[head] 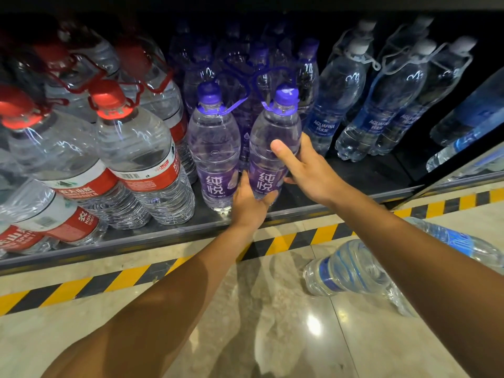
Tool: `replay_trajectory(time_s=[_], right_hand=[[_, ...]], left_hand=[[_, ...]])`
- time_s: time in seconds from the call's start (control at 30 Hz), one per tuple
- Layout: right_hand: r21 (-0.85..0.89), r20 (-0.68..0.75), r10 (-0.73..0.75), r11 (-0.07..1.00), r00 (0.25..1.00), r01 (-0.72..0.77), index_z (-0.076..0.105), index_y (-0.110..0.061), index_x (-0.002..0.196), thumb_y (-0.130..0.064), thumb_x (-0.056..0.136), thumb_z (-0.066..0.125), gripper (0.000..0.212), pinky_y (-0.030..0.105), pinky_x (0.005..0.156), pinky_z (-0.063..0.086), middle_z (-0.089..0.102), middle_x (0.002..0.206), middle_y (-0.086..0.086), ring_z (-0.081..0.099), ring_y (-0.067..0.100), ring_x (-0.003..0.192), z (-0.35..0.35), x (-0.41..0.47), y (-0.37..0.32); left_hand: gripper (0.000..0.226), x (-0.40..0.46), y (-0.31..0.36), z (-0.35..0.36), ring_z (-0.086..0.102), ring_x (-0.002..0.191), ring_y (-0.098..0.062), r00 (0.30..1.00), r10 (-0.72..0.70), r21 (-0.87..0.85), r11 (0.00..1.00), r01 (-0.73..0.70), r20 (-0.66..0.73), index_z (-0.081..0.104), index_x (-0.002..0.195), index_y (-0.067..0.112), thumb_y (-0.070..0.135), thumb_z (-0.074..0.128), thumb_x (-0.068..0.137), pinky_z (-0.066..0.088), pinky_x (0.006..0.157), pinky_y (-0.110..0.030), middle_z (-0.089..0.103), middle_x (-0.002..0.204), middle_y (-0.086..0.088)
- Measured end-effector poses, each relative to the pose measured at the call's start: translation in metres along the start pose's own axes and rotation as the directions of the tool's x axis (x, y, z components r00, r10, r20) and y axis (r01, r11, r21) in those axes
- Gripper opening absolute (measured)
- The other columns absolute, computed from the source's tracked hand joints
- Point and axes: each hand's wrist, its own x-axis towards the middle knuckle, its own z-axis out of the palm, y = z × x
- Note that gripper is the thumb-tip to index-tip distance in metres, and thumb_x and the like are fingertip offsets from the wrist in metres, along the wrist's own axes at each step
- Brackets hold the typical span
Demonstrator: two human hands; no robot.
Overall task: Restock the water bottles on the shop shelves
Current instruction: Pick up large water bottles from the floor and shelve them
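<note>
Both your hands hold one purple bottle (268,151) that stands upright at the front of the bottom shelf (163,230). Your left hand (249,205) cups its base, fingers wrapped around the low part. Your right hand (305,170) grips its middle from the 3 o'clock side, thumb across the front. Another purple bottle (214,154) stands just beside it at 9 o'clock. Big red-capped bottles (136,159) fill the shelf farther toward 9 o'clock, and blue-label bottles (335,99) stand toward 2 o'clock. Wrapped bottles (351,268) lie on the shiny floor (272,309) at 4 o'clock.
</note>
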Motion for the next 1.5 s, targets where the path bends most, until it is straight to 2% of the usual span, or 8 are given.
replay_trajectory(time_s=[0.2,0.4,0.63,0.8,0.9,1.13,1.33,1.5], right_hand=[[-0.146,0.108,0.014,0.989,0.994,0.002,0.053,-0.027,0.142,-0.081,0.079,0.059,0.082,0.04,0.111,0.046,0.063,0.136,-0.015,0.06,0.006,0.123,-0.019,-0.01,-0.014],[-0.352,0.047,0.064,0.935,0.997,-0.043,0.051,-0.014,0.149,-0.064,0.084,0.065,0.083,0.034,0.119,0.038,0.054,0.151,0.001,0.052,0.014,0.137,-0.068,-0.063,-0.01],[-0.365,-0.065,0.163,0.914,0.984,-0.176,0.06,-0.024,0.14,-0.069,0.079,0.063,0.076,0.04,0.112,0.046,0.063,0.138,-0.008,0.058,0.012,0.128,-0.11,-0.149,0.026],[-0.196,-0.095,0.248,0.945,0.964,-0.262,0.055,-0.032,0.143,-0.076,0.072,0.064,0.084,0.032,0.105,0.049,0.059,0.14,-0.015,0.057,0.009,0.128,-0.108,-0.198,0.055],[-0.157,-0.118,0.284,0.941,0.952,-0.3,0.051,-0.042,0.138,-0.063,0.071,0.076,0.074,0.02,0.102,0.048,0.059,0.134,-0.02,0.054,0.005,0.127,-0.098,-0.214,0.07],[-0.029,-0.181,0.307,0.948,0.935,-0.317,0.029,-0.022,0.158,-0.035,0.071,0.09,0.107,0.038,0.115,0.043,0.042,0.154,-0.004,0.044,0.015,0.14,-0.083,-0.205,0.085],[0.107,-0.216,0.242,0.969,0.946,-0.223,0.057,-0.038,0.12,-0.024,0.078,0.088,0.054,0.008,0.071,0.053,0.067,0.115,-0.016,0.065,-0.011,0.097,-0.068,-0.186,0.091],[0.169,-0.128,0.303,0.945,0.945,-0.28,0.059,-0.029,0.132,-0.043,0.093,0.069,0.043,0.026,0.079,0.061,0.066,0.127,-0.009,0.066,0.01,0.113,-0.057,-0.174,0.092]], left_hand=[[0.08,-0.012,0.003,-0.018,0.052,0.133,-0.024,0.989,-0.054,0.136,0.99,0.035,0.136,0.041,0.146,0.024,0.023,0.084,0.079,0.044,0.108,-0.039,0.056,0.141,0.006],[0.047,-0.052,-0.002,-0.048,0.066,0.109,-0.011,0.969,0.133,0.381,0.901,-0.206,0.208,0.066,0.124,0.027,0.027,0.082,0.08,0.054,0.1,-0.039,0.071,0.118,0.007],[0.07,-0.088,-0.003,0.003,0.063,0.119,-0.014,0.785,0.177,0.305,0.853,-0.423,0.594,0.058,0.138,0.022,0.032,0.088,0.076,0.051,0.103,-0.042,0.065,0.133,0.004],[0.098,-0.111,-0.009,0.062,0.048,0.133,-0.01,0.706,0.133,0.223,0.894,-0.388,0.696,0.038,0.148,0.029,0.035,0.094,0.068,0.045,0.101,-0.02,0.05,0.147,0.008],[0.096,-0.121,-0.015,0.084,0.054,0.13,-0.019,0.745,0.155,0.096,0.955,-0.282,0.649,0.039,0.144,0.018,0.024,0.095,0.066,0.051,0.104,-0.038,0.054,0.142,0.0],[0.081,-0.109,-0.03,0.091,0.066,0.113,-0.008,0.747,0.168,-0.049,0.983,-0.179,0.644,0.05,0.126,0.029,0.032,0.097,0.06,0.059,0.091,-0.03,0.067,0.124,0.014],[0.087,-0.065,-0.028,0.065,0.066,0.121,-0.013,0.578,0.097,-0.082,0.995,-0.053,0.81,0.053,0.136,0.033,0.025,0.098,0.061,0.053,0.103,-0.029,0.07,0.128,0.008],[0.087,-0.06,-0.031,0.066,0.064,0.125,-0.014,0.564,0.076,-0.12,0.992,0.04,0.822,0.048,0.143,0.033,0.019,0.092,0.07,0.052,0.105,-0.034,0.069,0.132,0.006]])
